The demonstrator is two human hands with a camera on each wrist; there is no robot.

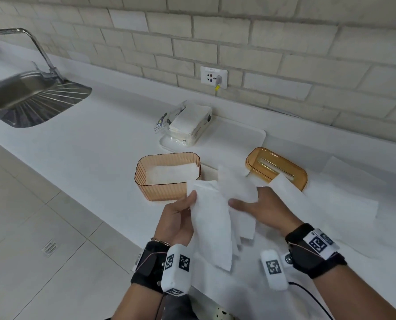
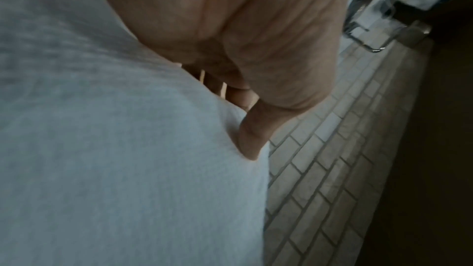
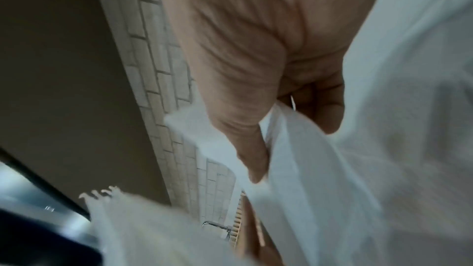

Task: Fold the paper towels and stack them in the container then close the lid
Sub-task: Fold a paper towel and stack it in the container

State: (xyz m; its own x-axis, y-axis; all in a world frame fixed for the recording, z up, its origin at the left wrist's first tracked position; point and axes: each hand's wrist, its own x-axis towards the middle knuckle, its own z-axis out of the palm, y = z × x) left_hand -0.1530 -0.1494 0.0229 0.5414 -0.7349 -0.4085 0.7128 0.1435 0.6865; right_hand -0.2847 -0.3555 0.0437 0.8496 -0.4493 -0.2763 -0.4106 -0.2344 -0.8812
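Both hands hold one white paper towel [image 1: 212,225] in the air over the counter's front edge. My left hand [image 1: 180,215] pinches its upper left edge, thumb on top; the left wrist view shows the thumb [image 2: 252,139] pressed into the towel [image 2: 128,149]. My right hand [image 1: 259,209] grips the towel's right part, thumb [image 3: 253,149] against the sheet [image 3: 332,169]. The amber ribbed container [image 1: 167,177] stands just beyond the hands, with folded white towels [image 1: 174,173] inside. Its amber slotted lid [image 1: 276,167] lies on the counter to the right.
An open pack of paper towels [image 1: 187,123] sits on a white tray [image 1: 250,135] by the brick wall. More loose sheets [image 1: 344,204] lie on the counter at right. A steel sink [image 1: 26,93] with a tap is far left. A wall socket [image 1: 213,77] is behind.
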